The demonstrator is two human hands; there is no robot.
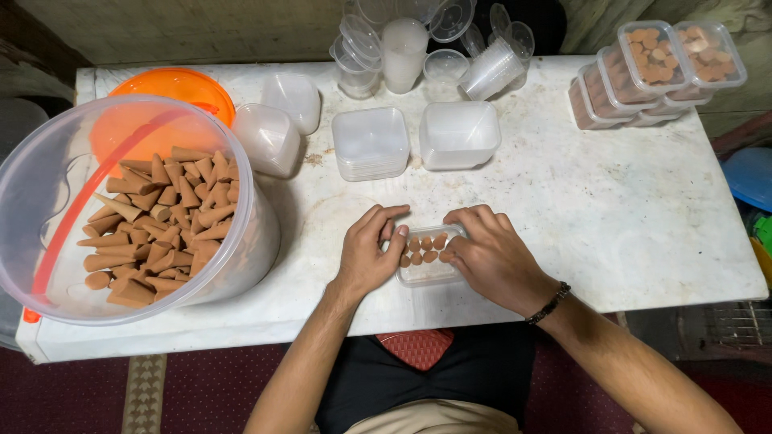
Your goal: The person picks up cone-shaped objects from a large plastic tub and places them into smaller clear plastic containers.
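Note:
A small clear plastic box [426, 273] sits near the front edge of the white marble table [611, 217], holding several brown cones standing on end [425, 249]. My left hand [368, 247] rests against the box's left side, fingers curled over its rim and touching the cones. My right hand [486, 251] covers the box's right side, its fingertips on the cones too. A dark bead bracelet circles my right wrist.
A large clear tub [48, 185] with many brown cones [157, 225] stands at the left, an orange lid [181, 87] behind it. Empty clear boxes [458, 133] and lids [370, 141] lie mid-table, plastic cups [402, 48] at the back, filled closed boxes [655, 68] at the far right.

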